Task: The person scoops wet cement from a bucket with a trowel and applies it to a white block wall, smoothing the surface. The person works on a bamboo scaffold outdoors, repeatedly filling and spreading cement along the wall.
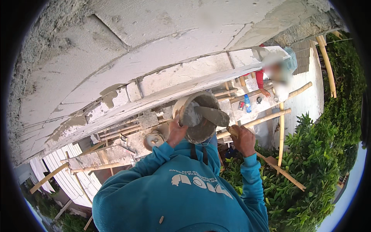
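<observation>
Nearest is the wearer's teal sweatshirt (174, 189) with white print on the chest. Just beyond it, the left hand (177, 130) is curled over the near-left rim of a round, grey, mortar-crusted bucket (199, 136), fingers gripping its edge; the far side of that grip is hidden. The bucket sits in front of the body, its mouth tipped upward, with wet-looking grey material coating the inside. What bears its weight from below is out of sight.

The right hand (245, 142) is closed around the light-brown handle of a broad, grey-smeared trowel (213, 116), whose blade lies across the bucket's mouth. The trowel is probably light and stiff, pulling blade-heavy once loaded; the handle close to the blade is the sensible hold, since the coated metal is likely slick. The bucket should be the heavier of the two, rigid but gritty and perhaps slippery where wet, so its rim wants a full-finger grip, with support beneath if it is lifted.

Beyond stands a pale block wall (185, 73) with smeared joints. Below, on the plank scaffold, lies a round, mortar-stained basin (146, 142); farther right are a blue plastic bottle (247, 103) and a co-worker's red sleeve (259, 79). Dense green foliage (309, 154) fills the right side.
</observation>
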### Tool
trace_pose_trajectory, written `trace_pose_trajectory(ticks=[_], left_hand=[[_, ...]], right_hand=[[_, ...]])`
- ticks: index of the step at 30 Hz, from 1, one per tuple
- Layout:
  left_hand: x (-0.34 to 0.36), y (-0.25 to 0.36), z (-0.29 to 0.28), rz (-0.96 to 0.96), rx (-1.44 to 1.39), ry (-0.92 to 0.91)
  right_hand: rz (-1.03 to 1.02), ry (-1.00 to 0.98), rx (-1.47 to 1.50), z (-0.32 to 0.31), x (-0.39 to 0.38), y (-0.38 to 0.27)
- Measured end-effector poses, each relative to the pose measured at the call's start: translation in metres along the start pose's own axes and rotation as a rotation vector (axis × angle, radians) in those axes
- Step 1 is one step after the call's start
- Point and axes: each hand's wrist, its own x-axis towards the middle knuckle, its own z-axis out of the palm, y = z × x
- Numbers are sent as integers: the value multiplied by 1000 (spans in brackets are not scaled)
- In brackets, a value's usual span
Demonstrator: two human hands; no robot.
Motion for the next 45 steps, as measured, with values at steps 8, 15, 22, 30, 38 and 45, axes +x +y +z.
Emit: trace_pose_trajectory(ticks=[8,15,22,30,38,45], left_hand=[[-51,6,37,-116,-348,457],[-88,14,81,-108,-634,869],[-106,23,100,-83,-482,1212],[-126,55,68,65,-263,1376],[-139,46,20,156,-204,1327],[-140,12,-1,145,-714,1409]], right_hand=[[-524,-213,-37,-3,114,19],[-855,-251,-140,-29,170,-6],[-1150,-270,-341,-35,187,-70],[-1331,-275,-517,-12,176,-152],[-1185,-748,-326,4,198,-181],[-1114,-837,72,11,183,-193]])
